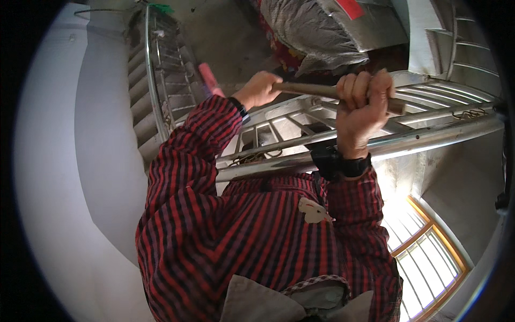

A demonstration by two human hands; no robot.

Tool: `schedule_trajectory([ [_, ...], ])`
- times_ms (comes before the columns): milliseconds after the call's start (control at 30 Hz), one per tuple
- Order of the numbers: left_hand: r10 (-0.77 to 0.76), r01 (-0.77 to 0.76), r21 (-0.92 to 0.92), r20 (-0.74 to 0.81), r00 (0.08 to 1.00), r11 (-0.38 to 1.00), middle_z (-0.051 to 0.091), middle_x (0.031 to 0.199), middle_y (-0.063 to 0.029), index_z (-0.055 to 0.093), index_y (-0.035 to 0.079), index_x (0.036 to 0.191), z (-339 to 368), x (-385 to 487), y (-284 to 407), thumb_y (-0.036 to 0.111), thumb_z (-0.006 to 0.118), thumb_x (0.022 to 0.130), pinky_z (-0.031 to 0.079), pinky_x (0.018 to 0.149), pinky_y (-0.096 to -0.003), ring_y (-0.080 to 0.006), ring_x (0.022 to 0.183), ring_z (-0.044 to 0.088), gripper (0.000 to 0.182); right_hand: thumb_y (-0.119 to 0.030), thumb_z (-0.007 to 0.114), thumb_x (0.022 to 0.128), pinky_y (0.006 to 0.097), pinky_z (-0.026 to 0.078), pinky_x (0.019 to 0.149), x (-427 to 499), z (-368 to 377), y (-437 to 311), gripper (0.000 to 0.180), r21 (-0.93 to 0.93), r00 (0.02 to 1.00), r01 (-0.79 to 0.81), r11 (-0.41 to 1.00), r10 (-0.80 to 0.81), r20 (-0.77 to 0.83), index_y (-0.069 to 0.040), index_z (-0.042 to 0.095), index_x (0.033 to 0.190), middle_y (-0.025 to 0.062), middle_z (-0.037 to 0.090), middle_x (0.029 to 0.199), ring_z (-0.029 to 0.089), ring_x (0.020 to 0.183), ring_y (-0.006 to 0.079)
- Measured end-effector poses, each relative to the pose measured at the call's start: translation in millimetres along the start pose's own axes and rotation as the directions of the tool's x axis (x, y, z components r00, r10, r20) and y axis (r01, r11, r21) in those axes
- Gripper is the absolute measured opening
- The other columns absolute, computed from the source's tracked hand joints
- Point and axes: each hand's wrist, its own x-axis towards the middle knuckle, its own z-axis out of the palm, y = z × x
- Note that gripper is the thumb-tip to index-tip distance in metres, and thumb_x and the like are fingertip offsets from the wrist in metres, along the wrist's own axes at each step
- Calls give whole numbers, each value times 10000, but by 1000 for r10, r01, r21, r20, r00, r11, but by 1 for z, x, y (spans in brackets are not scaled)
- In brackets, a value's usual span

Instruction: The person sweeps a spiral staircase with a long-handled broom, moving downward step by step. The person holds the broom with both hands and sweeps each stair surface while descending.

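Note:
A wooden stick point(307, 89) runs crosswise in front of me, above a shiny metal railing. My left hand point(260, 87) closes round its left end. Near the other end, my right hand point(364, 102) has its fingers wrapped over the stick, and a short piece of wood sticks out past them. Both wrists wear black bands; the right one carries a bulky black device. Beyond my left forearm is a long pink object point(210, 78), partly hidden by the sleeve; what it is I cannot tell.
The stair railing point(277, 167) crosses close to my body, with wires twisted round its bars. More stairs point(143, 100) and railing descend at left beside a white wall point(48, 141). Past the hands lies a grey cover point(310, 32) over a red patterned cloth. A barred window point(428, 257) is at lower right.

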Motion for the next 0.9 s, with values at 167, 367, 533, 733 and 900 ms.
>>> schedule_trajectory([
  [167, 171, -264, -326, -285, 943, 908, 551, 683, -214, 607, 25, 737, 24, 14, 23, 149, 688, 870, 425, 554, -437, -445, 644, 536, 199, -55, 575, 986, 265, 298, 524, -18, 32, -11, 211, -128, 988, 35, 991, -15, 155, -60, 455, 813, 3, 437, 625, 357, 532, 72],
  [367, -4, 45, -595, 69, 998, 802, 507, 678, -216, 575, 7, 749, 49, -24, 15, 58, 654, 794, 382, 548, -413, -325, 568, 455, 104, 23, 612, 923, 245, 333, 570, -39, 40, 14, 170, -264, 966, -2, 965, 70, 248, -55, 503, 819, 5, 502, 700, 432, 622, 81],
  [533, 54, -80, -193, -139, 989, 978, 533, 654, -212, 559, 7, 707, 14, -55, -17, 143, 663, 883, 410, 536, -440, -410, 613, 568, 245, -94, 538, 1017, 283, 279, 527, -36, 20, 28, 214, 80, 980, -118, 990, 103, 167, -84, 440, 827, -21, 372, 592, 329, 535, 86],
  [733, -65, 25, -219, -176, 982, 975, 524, 638, -203, 569, 17, 706, 49, -69, -50, 132, 657, 891, 408, 537, -420, -394, 595, 546, 235, -94, 568, 1005, 276, 277, 546, -58, 22, 61, 249, -95, 969, -114, 989, 131, 207, -69, 438, 794, -29, 371, 621, 331, 564, 82],
  [900, 15, -3, -475, 22, 1000, 880, 539, 702, -159, 577, 26, 813, 119, -93, -84, 68, 637, 830, 414, 609, -385, -216, 646, 551, 75, -43, 613, 939, 265, 392, 585, -95, 18, 101, 223, -683, 935, -85, 725, 295, 196, -48, 503, 745, 28, 517, 696, 450, 636, 101],
])
